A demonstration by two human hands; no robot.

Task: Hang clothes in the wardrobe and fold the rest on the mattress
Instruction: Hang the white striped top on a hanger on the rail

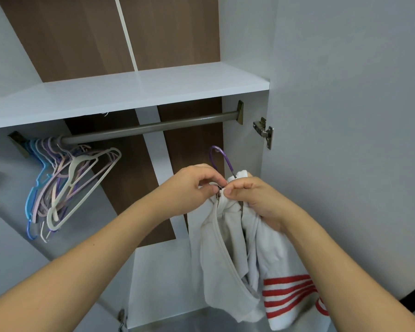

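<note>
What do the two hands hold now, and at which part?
Both hands pinch the white zip garment at its collar, by the zip top. The left hand and right hand meet there, just under the purple hanger hook.

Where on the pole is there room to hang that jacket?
The rail is bare from the bunch of empty hangers at its left end to the bracket at its right end. The left end is crowded. The white shelf above looks bare too.
</note>
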